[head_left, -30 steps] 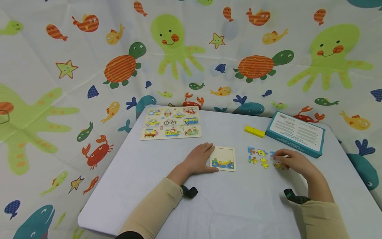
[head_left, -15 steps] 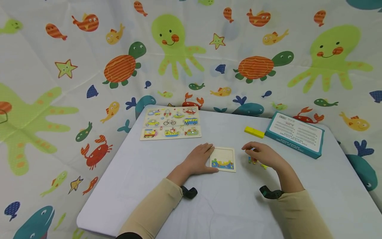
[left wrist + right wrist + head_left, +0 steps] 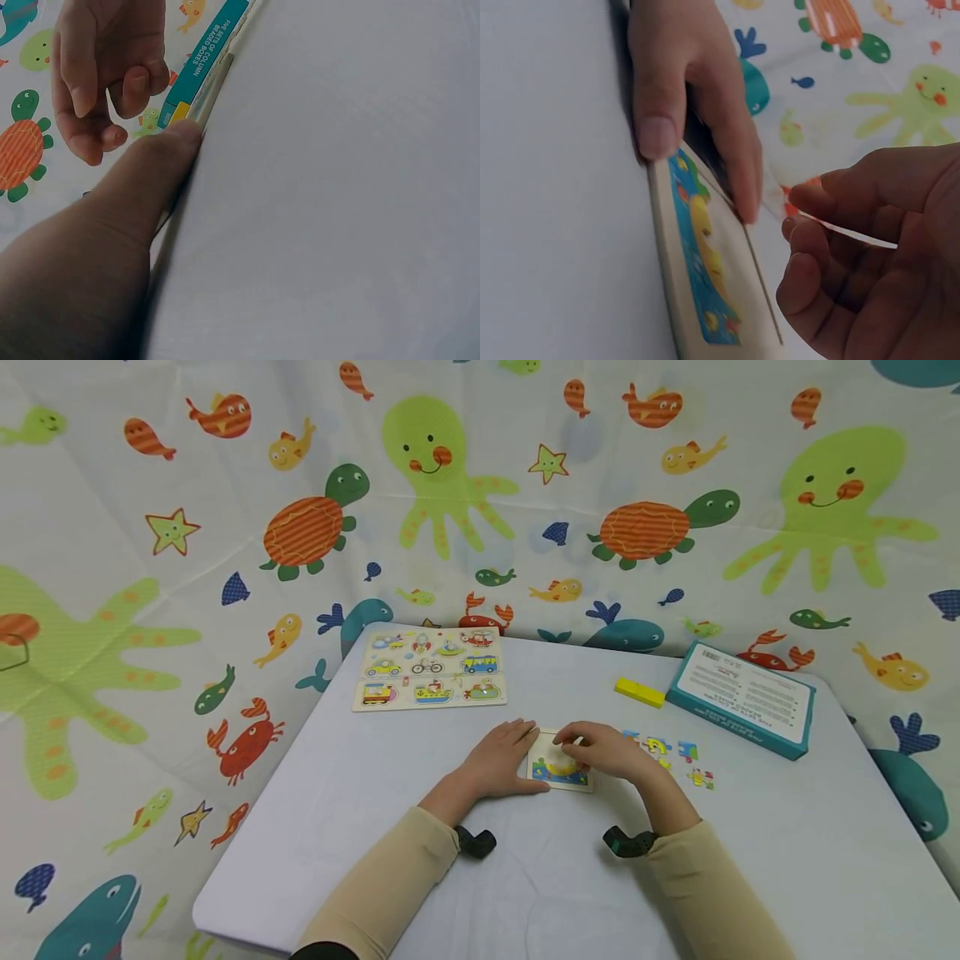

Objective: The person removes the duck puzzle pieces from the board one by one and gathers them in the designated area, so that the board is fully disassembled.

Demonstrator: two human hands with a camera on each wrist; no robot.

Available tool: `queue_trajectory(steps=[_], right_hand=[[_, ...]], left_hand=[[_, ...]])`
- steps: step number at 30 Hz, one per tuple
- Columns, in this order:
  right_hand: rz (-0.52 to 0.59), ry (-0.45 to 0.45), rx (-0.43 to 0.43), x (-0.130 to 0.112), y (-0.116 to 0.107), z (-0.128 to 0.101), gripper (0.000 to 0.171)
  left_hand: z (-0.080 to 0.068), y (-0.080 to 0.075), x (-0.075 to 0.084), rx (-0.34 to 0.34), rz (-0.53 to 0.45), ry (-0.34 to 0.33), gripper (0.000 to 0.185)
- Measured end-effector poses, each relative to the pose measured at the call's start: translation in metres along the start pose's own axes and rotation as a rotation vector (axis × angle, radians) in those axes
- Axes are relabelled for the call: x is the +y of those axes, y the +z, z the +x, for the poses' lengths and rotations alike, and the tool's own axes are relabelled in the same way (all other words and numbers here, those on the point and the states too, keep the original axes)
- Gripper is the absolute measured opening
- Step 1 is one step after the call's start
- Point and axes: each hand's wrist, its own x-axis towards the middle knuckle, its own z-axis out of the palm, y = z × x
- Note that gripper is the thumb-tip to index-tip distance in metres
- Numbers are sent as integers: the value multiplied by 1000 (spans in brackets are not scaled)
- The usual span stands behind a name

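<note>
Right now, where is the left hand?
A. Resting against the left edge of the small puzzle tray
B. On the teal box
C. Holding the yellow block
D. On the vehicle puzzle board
A: the left hand lies flat on the table, its fingers against the small puzzle tray.

the right hand [image 3: 603, 752] has moved left across the table, away from the loose puzzle pieces [image 3: 667, 753] it was touching a second ago, passing over them half a second ago. it now hovers over the small puzzle tray [image 3: 558, 768], fingers curled and pinching a thin flat piece [image 3: 847, 231] above the tray's upper part. the loose pieces, covered by the hand before, now lie in plain sight to the right of the tray.
</note>
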Motion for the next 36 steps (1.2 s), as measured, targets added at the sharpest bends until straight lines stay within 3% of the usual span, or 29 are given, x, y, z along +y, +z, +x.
queue_trajectory(steps=[7, 14, 36], right_hand=[[-41, 8, -27, -5, 16, 10, 18], [-9, 24, -63, -3, 25, 16, 16], [2, 76, -104, -3, 29, 21, 18]], left_hand=[[-1, -2, 0, -12, -18, 3, 107], [-1, -2, 0, -8, -16, 8, 106], [-1, -2, 0, -8, -22, 12, 102]])
